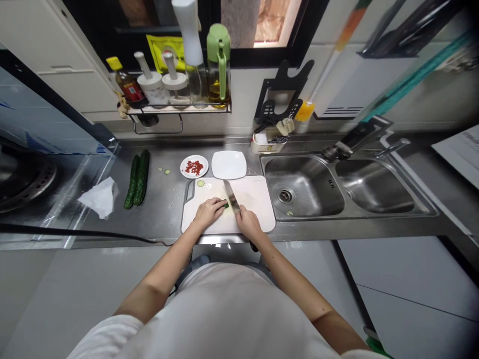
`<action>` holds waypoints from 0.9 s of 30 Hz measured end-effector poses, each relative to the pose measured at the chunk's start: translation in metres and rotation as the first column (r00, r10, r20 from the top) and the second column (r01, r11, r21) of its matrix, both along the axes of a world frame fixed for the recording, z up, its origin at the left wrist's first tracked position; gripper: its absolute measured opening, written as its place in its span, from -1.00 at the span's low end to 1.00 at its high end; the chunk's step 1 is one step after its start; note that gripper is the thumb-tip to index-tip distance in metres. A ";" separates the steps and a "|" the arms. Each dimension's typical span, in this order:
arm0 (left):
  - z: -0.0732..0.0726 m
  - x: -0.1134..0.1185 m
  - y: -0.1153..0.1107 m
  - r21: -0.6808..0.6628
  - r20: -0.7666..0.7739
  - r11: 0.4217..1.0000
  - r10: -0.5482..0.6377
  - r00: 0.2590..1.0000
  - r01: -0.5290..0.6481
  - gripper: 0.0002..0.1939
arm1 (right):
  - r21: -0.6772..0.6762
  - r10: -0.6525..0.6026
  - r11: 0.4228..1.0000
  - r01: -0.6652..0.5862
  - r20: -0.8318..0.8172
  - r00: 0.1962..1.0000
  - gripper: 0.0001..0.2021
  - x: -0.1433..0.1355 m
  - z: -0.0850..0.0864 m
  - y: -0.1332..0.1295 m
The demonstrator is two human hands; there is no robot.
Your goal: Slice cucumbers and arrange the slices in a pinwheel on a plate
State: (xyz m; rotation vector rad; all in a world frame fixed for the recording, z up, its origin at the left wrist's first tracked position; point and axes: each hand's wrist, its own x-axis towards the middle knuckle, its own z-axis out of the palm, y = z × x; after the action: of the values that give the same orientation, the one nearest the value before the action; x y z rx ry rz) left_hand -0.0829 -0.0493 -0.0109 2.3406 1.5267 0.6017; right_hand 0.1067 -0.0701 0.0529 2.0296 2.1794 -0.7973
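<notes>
On the white cutting board (258, 199), my right hand (247, 222) grips a kitchen knife (231, 196) whose blade points away from me. The end of its black handle shows below my palm. My left hand (209, 213) is closed over a short piece of cucumber (226, 204), just left of the blade; the fingers hide most of it. A pale cucumber slice (201, 183) lies near the board's upper left corner. Beyond the board are a plate of chopped red pieces (194, 167) and a bare white plate (229, 165).
Two whole cucumbers (136, 178) lie on the steel counter to the left, near a crumpled white tissue (100, 197). A double sink (303, 187) is on the right. Above the counter hangs a rack (179, 108) of bottles and seasoning jars.
</notes>
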 end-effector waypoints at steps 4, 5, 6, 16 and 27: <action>-0.003 0.000 0.002 -0.002 -0.007 1.000 -0.010 1.000 0.010 -0.68 | -0.019 0.010 1.000 -0.010 -0.002 1.000 -0.68 -0.004 0.001 0.000; -0.004 0.000 0.002 -0.002 -0.007 1.000 -0.014 1.000 0.014 -0.68 | -0.023 0.012 1.000 -0.012 0.001 1.000 -0.68 -0.005 0.002 0.000; -0.005 -0.001 0.002 0.000 -0.006 1.000 -0.018 1.000 0.018 -0.67 | -0.027 0.015 1.000 -0.015 0.003 1.000 -0.68 -0.006 0.002 0.000; -0.008 -0.002 0.004 0.029 0.029 0.999 -0.034 0.999 0.033 -0.68 | -0.032 0.028 0.999 -0.028 0.009 1.000 -0.69 -0.009 0.004 0.000; -0.009 -0.001 0.004 0.044 0.032 0.998 -0.043 0.999 0.041 -0.68 | -0.083 0.045 0.996 -0.041 0.050 0.998 -0.73 -0.009 0.006 -0.012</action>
State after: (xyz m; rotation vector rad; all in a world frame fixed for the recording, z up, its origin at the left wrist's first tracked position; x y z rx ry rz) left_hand -0.0842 -0.0450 -0.0200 2.3766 1.4608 0.6658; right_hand 0.0980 -0.0820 0.0592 1.9365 2.1188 -0.8064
